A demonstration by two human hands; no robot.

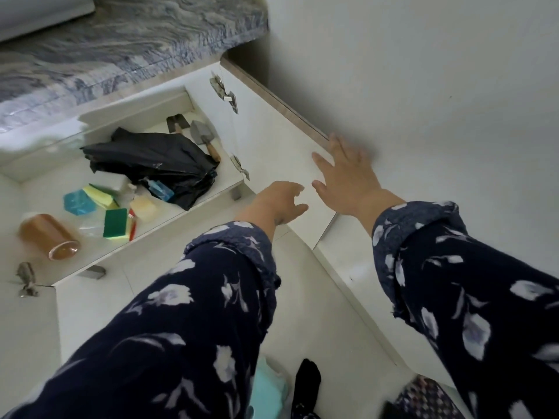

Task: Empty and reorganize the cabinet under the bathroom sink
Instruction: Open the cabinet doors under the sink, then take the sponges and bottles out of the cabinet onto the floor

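The white cabinet under the marble-patterned counter stands open. Its right door is swung wide. My right hand lies flat on that door near its outer edge, fingers spread. My left hand hovers just left of it at the door's lower part, fingers loosely curled and holding nothing. Inside lie a black plastic bag, two small trowels, yellow-green sponges, a blue packet, a pale bottle and a brown jar on its side.
The grey-blue marble counter runs above the cabinet. A plain wall is behind the open door. The left door's hinge shows at the left edge. On the white floor near my feet are a turquoise cloth and a patterned item.
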